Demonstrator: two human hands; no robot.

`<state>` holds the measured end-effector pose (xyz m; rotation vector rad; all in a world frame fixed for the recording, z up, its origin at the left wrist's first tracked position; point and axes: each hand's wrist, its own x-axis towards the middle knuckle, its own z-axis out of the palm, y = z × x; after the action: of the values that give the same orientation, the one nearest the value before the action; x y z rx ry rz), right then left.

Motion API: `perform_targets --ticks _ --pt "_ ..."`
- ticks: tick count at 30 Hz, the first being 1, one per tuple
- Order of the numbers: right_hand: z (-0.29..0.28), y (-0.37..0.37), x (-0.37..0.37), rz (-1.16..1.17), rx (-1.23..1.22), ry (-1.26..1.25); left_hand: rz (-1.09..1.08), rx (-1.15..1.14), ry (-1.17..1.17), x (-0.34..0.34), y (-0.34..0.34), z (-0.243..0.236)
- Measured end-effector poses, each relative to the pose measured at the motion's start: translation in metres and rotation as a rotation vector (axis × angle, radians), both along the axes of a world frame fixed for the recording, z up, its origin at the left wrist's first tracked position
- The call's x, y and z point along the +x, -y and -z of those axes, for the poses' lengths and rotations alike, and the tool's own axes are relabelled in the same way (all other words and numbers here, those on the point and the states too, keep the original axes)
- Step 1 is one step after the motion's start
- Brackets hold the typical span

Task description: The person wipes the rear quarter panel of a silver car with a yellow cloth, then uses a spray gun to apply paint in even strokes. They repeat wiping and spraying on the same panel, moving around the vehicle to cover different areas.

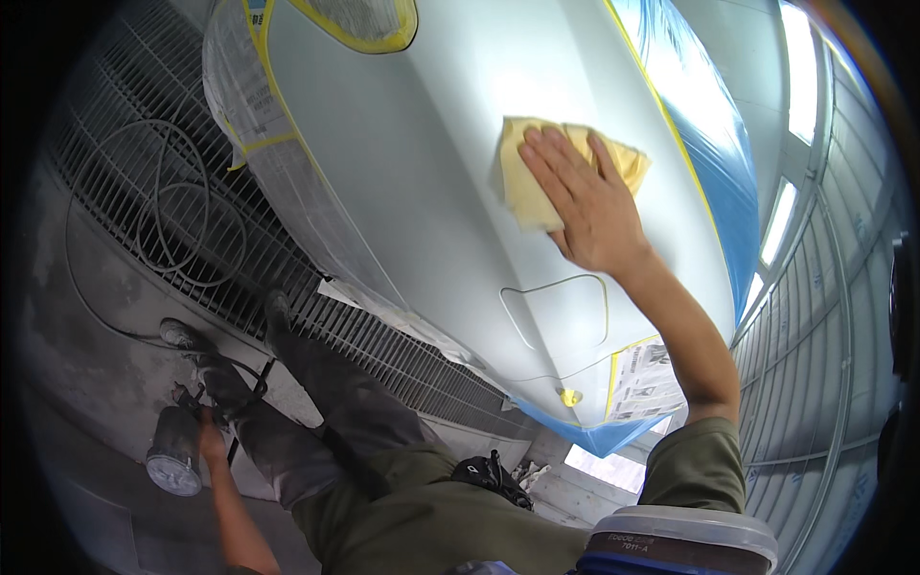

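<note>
The person's right hand (585, 196) lies flat and open, fingers extended over a yellow cloth (529, 196); the left hand (211, 441), low on the left, grips what looks like a spray gun (175, 450) with a grey cup, though its fingers are partly hidden.

The cloth, creased and wider than the palm, rests on a smooth silver-grey vehicle body panel (431, 192), right of the panel's middle. Nearer the person, the panel shows a rounded line, like a small flap's outline, and below that a small yellow patch (571, 397).

Yellow tape (661, 96) edges the panel. Beyond it on the right is shiny blue sheeting (714, 163); on the left, translucent sheeting (331, 225). Printed paper (644, 383) covers part of the near right corner.

Farther left, a thin hose (206, 182) lies looped over dark floor grating (105, 105). The person wears an olive shirt (422, 522) and dark trousers (359, 393). Bright lights (799, 72) line the pale right-hand wall (805, 355).
</note>
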<state>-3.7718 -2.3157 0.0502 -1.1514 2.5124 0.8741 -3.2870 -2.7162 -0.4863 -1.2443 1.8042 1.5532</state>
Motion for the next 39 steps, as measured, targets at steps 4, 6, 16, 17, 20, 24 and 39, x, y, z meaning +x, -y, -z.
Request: perform_targets --ticks 4,6,16,17,20,24,39 --pt "0.000 0.000 0.000 0.001 0.061 0.036 0.031 -0.058 -0.002 0.003 -0.004 0.009" --pt "0.000 0.001 -0.002 -0.075 -0.048 0.039 0.073 -0.051 -0.013 0.004 -0.004 0.013" --pt "-0.002 0.000 -0.001 -0.047 -0.016 0.163 0.271 -0.167 0.082 -0.004 -0.011 0.019" --pt "-0.002 0.001 -0.001 -0.100 -0.112 0.074 0.260 -0.137 0.060 -0.005 -0.011 0.017" --pt "-0.003 0.002 -0.002 -0.068 -0.099 0.104 0.204 -0.096 0.030 -0.007 -0.011 0.010" --pt "-0.005 -0.003 0.003 0.176 0.153 0.334 0.134 -0.057 0.067 -0.005 -0.012 0.015" --pt "-0.043 -0.001 0.091 0.387 0.383 0.198 0.123 0.010 0.015 -0.003 -0.017 0.035"
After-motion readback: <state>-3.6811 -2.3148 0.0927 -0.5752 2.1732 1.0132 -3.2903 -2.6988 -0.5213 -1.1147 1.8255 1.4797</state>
